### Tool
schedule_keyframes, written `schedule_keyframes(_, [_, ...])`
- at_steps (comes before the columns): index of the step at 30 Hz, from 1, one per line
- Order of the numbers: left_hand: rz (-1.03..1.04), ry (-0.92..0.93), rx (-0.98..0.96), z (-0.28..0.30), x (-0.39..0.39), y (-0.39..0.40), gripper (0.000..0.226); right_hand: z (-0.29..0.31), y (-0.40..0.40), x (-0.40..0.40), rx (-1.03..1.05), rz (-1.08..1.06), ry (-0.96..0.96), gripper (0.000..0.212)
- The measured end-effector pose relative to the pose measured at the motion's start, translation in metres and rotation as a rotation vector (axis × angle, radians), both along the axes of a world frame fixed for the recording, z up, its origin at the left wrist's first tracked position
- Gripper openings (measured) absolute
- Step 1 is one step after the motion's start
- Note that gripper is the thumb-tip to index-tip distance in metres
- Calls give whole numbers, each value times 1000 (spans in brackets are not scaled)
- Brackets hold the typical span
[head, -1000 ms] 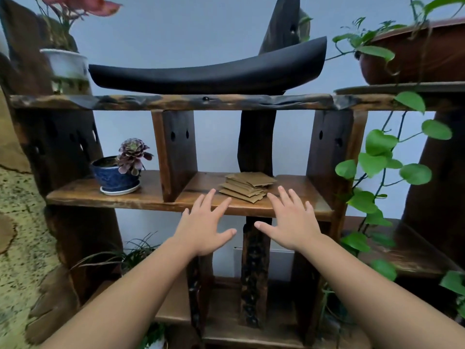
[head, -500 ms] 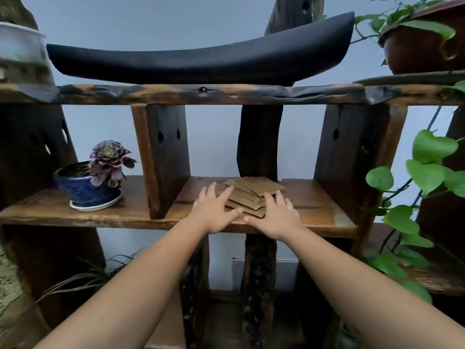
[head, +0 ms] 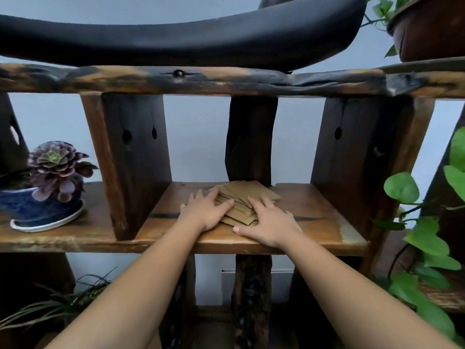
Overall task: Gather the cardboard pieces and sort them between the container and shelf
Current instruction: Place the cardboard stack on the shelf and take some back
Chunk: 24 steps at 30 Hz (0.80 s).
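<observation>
A fanned pile of brown cardboard pieces (head: 239,196) lies on the middle wooden shelf (head: 317,222), in the bay in front of a dark central post. My left hand (head: 205,210) presses against the pile's left side, with its thumb across the top. On the pile's right side sits my right hand (head: 270,220), fingers over the cards and thumb on the board near the front edge. Both hands close in on the pile between them. No container is in view.
A blue pot with a purple succulent (head: 42,207) stands on the shelf at the left, beyond a wooden divider (head: 130,167). A black curved object (head: 176,39) lies on the upper shelf. Green vine leaves (head: 402,187) hang at the right under a brown pot (head: 432,28).
Both hands moved forward from below the shelf edge onto the cardboard pile and closed in on its two sides. The view has drawn nearer to the shelf.
</observation>
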<state>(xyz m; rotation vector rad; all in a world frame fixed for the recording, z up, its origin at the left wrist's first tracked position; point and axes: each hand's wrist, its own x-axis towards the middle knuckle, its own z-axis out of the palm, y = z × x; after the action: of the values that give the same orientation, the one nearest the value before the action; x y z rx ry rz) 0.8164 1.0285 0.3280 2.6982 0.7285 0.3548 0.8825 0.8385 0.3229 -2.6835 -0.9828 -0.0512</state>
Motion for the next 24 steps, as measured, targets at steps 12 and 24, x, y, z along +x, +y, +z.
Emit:
schedule_keyframes(12, [-32, -211, -275, 11, 11, 8, 54, 6, -8, -4, 143, 107, 37, 75])
schedule_keyframes(24, [67, -194, -866, 40, 8, -5, 52, 4, -8, -1, 291, -47, 61, 11])
